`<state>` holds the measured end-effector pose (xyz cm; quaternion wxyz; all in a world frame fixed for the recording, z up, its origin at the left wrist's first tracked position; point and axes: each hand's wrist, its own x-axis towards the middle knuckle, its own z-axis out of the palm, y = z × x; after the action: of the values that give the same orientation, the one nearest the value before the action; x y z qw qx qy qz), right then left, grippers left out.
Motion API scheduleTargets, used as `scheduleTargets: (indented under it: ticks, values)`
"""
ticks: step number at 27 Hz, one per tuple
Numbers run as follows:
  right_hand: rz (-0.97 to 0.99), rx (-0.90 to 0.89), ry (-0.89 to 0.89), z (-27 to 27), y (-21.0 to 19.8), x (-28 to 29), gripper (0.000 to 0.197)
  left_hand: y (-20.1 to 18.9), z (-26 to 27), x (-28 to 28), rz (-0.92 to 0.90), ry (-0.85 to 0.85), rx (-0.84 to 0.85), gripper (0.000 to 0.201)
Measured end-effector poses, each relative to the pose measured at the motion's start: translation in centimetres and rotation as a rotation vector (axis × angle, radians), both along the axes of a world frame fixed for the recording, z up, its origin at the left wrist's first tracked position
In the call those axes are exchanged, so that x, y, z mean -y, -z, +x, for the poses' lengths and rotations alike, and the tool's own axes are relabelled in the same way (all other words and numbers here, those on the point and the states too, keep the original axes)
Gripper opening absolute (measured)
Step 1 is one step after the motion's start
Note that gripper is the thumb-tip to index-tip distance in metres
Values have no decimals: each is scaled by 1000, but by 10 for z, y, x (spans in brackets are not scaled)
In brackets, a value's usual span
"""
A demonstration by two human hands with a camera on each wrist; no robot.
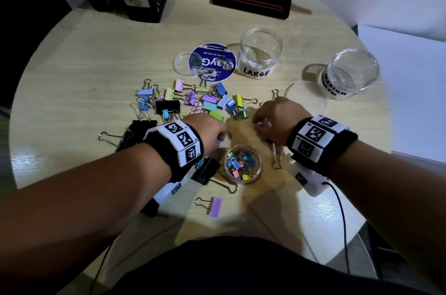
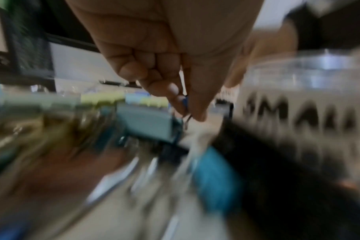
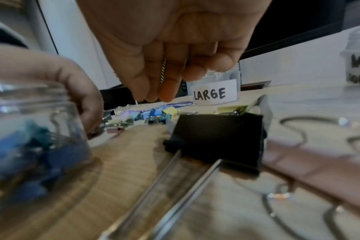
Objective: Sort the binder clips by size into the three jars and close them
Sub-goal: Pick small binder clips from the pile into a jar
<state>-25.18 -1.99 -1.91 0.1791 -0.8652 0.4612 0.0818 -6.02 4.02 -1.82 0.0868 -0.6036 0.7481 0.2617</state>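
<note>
Left hand (image 1: 209,131) pinches a small blue binder clip (image 2: 184,99) beside the clear jar of small clips (image 1: 242,164). Right hand (image 1: 272,120), fingers curled, holds nothing visible; bare round wooden table (image 1: 79,58) lies between them.

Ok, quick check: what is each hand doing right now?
Left hand: pinching a small blue binder clip between thumb and fingertip.
Right hand: fingers curled together; anything held cannot be told.
</note>
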Motion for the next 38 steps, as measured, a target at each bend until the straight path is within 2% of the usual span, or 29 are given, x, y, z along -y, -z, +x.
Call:
scheduleTargets:
  ticks: [4,6,8,10,14,16,18,20,23,25,26,29,32,38]
  values:
    - [-56,-83,-40,13,7,9,34,-20,-13,-5,-117,-273,-336,11]
    - [-57,-111,-70,21,8,12,36,-24,-25,-10,-60,-228,-403,13]
    - [-39,-158,-114,26,9,15,36,-21,-33,-13,-1,-53,-289,13]
    - [-31,-215,-166,28,10,16,34,-14,-33,-13,-20,112,-167,15]
    - [-28,-241,-180,21,10,15,27,-10,-24,-10,-4,191,-137,26]
    - [-24,-223,-161,17,10,13,26,-13,-20,-10,-6,166,-224,28]
    - [-21,-226,-141,15,10,12,24,-16,-13,-4,-34,9,-326,23]
    - [-29,-202,-105,14,5,8,23,-15,-3,9,-74,-116,-262,18]
    - [-26,49,11,7,-11,-5,23,-12,6,32,-83,-56,13,26]
    - [-10,240,32,3,-24,-21,19,-10,2,44,-100,-5,78,29]
    - [1,277,2,1,-28,-30,17,-8,-1,49,-105,27,97,32]
    - [4,207,-117,-1,-27,-49,17,-1,-9,60,-73,139,193,39]
    - [49,145,-109,-3,-23,-53,20,5,-12,63,-59,197,244,36]
    - [50,193,-21,-7,-14,-48,21,10,-4,54,-63,135,176,16]
